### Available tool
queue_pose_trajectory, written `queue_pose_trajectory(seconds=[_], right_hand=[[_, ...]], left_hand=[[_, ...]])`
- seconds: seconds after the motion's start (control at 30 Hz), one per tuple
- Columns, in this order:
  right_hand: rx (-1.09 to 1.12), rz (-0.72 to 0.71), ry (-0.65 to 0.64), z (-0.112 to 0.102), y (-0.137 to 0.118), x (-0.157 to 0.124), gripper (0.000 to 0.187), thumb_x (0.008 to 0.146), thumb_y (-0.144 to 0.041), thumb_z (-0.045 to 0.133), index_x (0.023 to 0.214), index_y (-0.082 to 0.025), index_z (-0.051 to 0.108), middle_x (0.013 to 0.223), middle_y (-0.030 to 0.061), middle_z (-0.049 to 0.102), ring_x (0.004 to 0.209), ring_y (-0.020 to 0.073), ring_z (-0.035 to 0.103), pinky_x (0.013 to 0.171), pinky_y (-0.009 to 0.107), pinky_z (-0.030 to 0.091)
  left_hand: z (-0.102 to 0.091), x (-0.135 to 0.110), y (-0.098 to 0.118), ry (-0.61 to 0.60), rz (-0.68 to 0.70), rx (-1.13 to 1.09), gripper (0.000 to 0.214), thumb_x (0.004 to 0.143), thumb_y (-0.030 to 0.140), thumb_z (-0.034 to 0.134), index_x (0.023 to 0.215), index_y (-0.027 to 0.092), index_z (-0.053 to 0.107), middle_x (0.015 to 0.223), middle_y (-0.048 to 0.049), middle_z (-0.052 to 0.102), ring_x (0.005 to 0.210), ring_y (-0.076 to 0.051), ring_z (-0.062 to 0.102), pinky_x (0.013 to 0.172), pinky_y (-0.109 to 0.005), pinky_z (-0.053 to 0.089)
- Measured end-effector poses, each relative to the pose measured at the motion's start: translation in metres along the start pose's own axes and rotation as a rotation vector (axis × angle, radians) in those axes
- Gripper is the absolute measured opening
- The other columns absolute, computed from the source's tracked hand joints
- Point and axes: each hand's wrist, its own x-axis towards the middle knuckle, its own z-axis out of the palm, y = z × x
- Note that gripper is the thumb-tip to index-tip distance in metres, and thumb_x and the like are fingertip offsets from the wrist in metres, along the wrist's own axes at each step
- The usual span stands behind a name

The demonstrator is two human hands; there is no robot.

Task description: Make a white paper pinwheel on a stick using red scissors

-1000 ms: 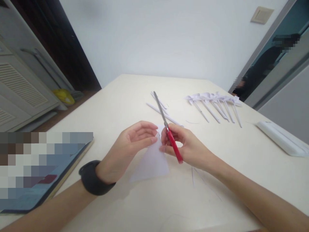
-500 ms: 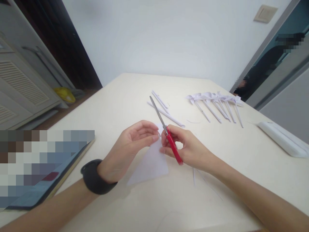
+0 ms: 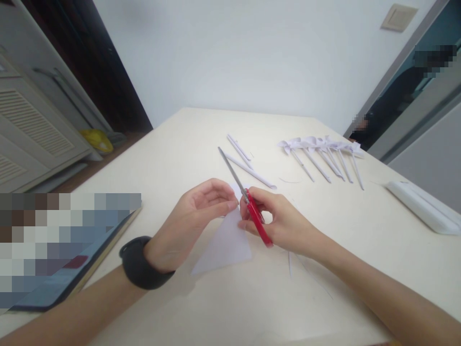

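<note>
My left hand [image 3: 207, 204], with a black band [image 3: 142, 263] at the wrist, pinches a piece of white paper [image 3: 226, 247] near its upper part. The paper hangs down over the table and widens towards me. In my right hand [image 3: 281, 214] is a pair of scissors [image 3: 257, 216] with red handles, its blades pointing up and to the left. The right fingers also touch or lie right by the paper's right edge. Behind the fingers, part of the paper is hidden.
Several rolled paper sticks [image 3: 248, 170] lie beyond my hands on the white table [image 3: 173, 154]. Several paper pinwheels [image 3: 320, 149] are lined up at the back right. A pale flat packet [image 3: 421, 206] lies at the right, a blurred-out tablet-like object [image 3: 65, 288] at the left. A person [image 3: 392, 101] shows through the doorway.
The scissor tips have swung slightly to the left. Both hands keep almost the same place and hold.
</note>
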Motion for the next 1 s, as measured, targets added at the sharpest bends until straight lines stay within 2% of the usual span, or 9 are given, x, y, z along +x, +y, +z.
queue_pose_trajectory(seconds=[0.17,0.3,0.43,0.6,0.77,0.93,1.0], right_hand=[[-0.027,-0.012,0.025,0.000,0.001,0.000,0.012,0.076,-0.017,0.058,0.078,-0.020,0.047,0.077,-0.0016,0.055,0.071,0.0132,0.053,0.067,0.027,0.044],[0.013,-0.002,0.042,0.000,-0.001,0.001,0.013,0.078,-0.023,0.060,0.079,-0.020,0.047,0.076,-0.0020,0.053,0.072,0.0127,0.052,0.068,0.026,0.044],[0.108,0.042,0.025,-0.002,-0.002,0.001,0.015,0.077,-0.026,0.061,0.076,-0.020,0.048,0.073,-0.0030,0.050,0.066,0.0110,0.049,0.061,0.024,0.041],[0.337,0.105,-0.029,-0.001,-0.002,0.001,0.019,0.087,-0.036,0.048,0.077,-0.019,0.047,0.069,-0.0028,0.048,0.060,0.0094,0.047,0.056,0.022,0.039],[0.267,0.073,0.027,-0.004,-0.004,0.001,0.027,0.084,-0.045,0.051,0.078,-0.019,0.046,0.067,-0.0041,0.042,0.059,0.0086,0.039,0.057,0.022,0.035],[0.299,0.098,-0.134,-0.006,0.001,0.000,0.042,0.077,-0.061,0.048,0.076,-0.019,0.045,0.064,-0.0036,0.042,0.056,0.0098,0.040,0.051,0.023,0.032],[0.311,0.106,-0.129,-0.005,0.004,-0.001,0.044,0.077,-0.064,0.044,0.074,-0.020,0.043,0.061,-0.0041,0.040,0.054,0.0100,0.040,0.049,0.023,0.031]], left_hand=[[0.001,0.000,0.001,0.012,0.009,0.005,0.011,0.079,0.020,0.061,0.089,0.022,0.057,0.091,-0.0007,0.062,0.088,-0.016,0.057,0.081,-0.028,0.045],[0.001,-0.001,0.002,-0.025,-0.060,-0.010,0.007,0.079,0.024,0.061,0.085,0.022,0.058,0.089,-0.0004,0.063,0.079,-0.014,0.058,0.072,-0.024,0.046],[-0.001,0.000,0.003,0.019,-0.091,-0.017,0.009,0.077,0.027,0.062,0.083,0.021,0.060,0.081,-0.0002,0.063,0.072,-0.014,0.057,0.063,-0.022,0.045],[-0.005,0.003,0.003,0.066,-0.043,-0.073,0.010,0.076,0.024,0.065,0.084,0.021,0.059,0.079,0.0014,0.064,0.071,-0.012,0.057,0.065,-0.021,0.044],[-0.009,0.003,0.003,0.106,0.020,-0.067,0.009,0.076,0.023,0.066,0.083,0.021,0.060,0.079,0.0017,0.063,0.073,-0.010,0.055,0.065,-0.019,0.041],[-0.010,0.004,0.003,0.122,0.054,-0.060,0.012,0.076,0.021,0.065,0.087,0.021,0.060,0.082,0.0022,0.063,0.077,-0.009,0.055,0.069,-0.018,0.040],[-0.010,0.004,0.003,0.134,0.059,-0.060,0.013,0.076,0.021,0.066,0.087,0.021,0.060,0.084,0.0024,0.063,0.079,-0.009,0.055,0.071,-0.018,0.040]])
